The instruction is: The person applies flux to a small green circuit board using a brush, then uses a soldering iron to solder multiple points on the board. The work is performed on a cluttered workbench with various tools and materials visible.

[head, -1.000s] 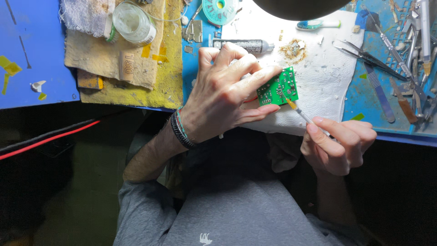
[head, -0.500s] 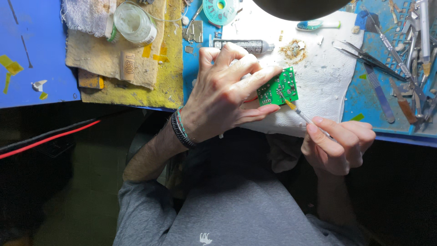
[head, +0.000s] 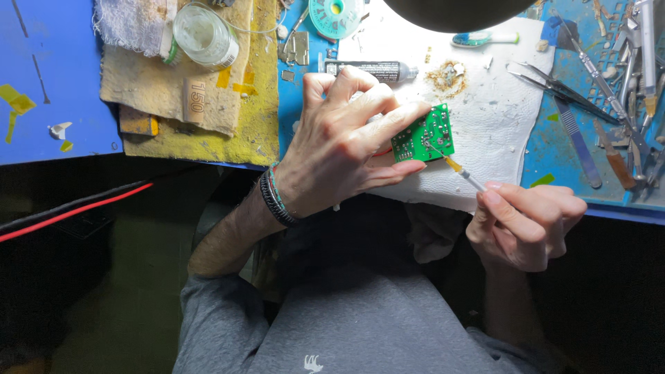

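Little has shifted: left hand [head: 339, 149] still pinches the small green circuit board [head: 423, 136] over the white paper towel [head: 499, 125]; right hand [head: 530, 225], closed around a thin brush [head: 460, 171], should dab gently

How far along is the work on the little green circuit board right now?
Looks done: tools laid out, a brownish residue patch already on the white paper towel. In hand: the left hand grips the small green circuit board while the right hand touches a thin white stick with a yellowish tip to its soldered face. How much of the board remains can't be judged.
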